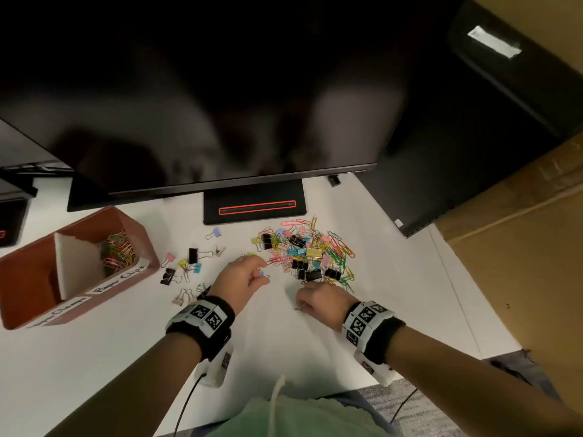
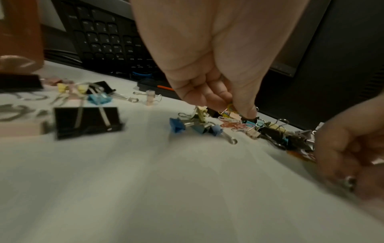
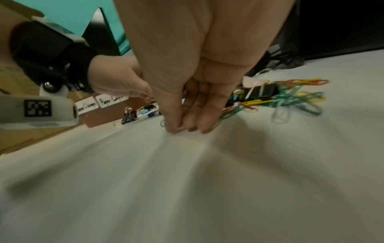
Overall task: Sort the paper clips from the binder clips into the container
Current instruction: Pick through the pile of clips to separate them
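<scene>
Paper clips (image 1: pixel 117 252) already fill one side of the brown container (image 1: pixel 143 244) at the left of the white desk (image 1: pixel 94 357) — the compartment nearest the "Paper Clips" label. The other compartment looks bare as far as the head view shows. Much is left: a mixed pile (image 1: pixel 307 252) of coloured paper clips and binder clips lies in front of the monitor stand (image 1: pixel 255 201), and a loose group of binder clips (image 1: pixel 186 268) is spread between the pile and the container. I judge the job under halfway done.

The left hand (image 1: pixel 244 274) hovers at the pile's left edge, fingers curled, pinching something small; the left wrist view shows a yellowish clip at the fingertips (image 2: pixel 245 113), though blur keeps me from telling its kind. The right hand (image 1: pixel 318 302) sits just below the pile, near the person, fingers pressed together against the desk — pinching a thin wire clip (image 3: pixel 163 123), likely a paper clip. Both hands are well apart from the container, which lies off to the left of the left hand.
</scene>
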`<action>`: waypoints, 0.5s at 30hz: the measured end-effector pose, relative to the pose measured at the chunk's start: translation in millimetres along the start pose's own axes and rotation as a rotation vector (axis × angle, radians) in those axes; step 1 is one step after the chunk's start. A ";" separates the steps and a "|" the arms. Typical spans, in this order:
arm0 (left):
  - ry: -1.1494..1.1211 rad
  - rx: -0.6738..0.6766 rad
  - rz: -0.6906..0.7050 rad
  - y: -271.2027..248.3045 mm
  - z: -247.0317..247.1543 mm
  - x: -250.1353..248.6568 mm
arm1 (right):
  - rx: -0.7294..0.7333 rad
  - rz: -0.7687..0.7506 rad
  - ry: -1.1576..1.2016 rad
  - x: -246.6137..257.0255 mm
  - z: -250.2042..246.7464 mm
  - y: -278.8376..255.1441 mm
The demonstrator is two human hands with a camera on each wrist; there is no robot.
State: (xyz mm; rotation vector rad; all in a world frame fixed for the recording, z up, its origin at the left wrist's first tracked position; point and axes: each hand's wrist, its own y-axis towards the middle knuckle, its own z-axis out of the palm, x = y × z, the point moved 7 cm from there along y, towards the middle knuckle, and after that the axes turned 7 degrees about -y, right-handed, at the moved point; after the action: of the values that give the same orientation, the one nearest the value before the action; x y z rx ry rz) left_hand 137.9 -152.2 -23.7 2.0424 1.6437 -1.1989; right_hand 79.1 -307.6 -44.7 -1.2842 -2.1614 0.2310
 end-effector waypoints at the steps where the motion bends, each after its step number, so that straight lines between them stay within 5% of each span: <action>1: 0.008 0.013 0.003 5.4 0.9 -4.4 | -0.032 -0.002 0.061 -4.8 -5.9 -5.6; 6: 0.106 0.102 0.033 28.3 12.3 -24.9 | -0.296 0.172 0.242 -63.5 -58.2 -33.4; 9: 0.148 0.130 0.032 37.6 19.0 -29.7 | -0.258 0.360 0.223 -104.4 -74.1 -33.1; 15: 0.208 0.108 0.005 51.3 24.4 -25.2 | -0.167 0.442 0.413 -118.1 -68.1 -4.1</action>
State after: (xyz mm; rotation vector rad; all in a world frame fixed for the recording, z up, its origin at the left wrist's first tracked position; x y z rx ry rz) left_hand 173.1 -202.2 -35.3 2.3053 1.6950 -1.1296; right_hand 156.4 -419.7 -37.0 -1.7263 -1.5615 -0.0420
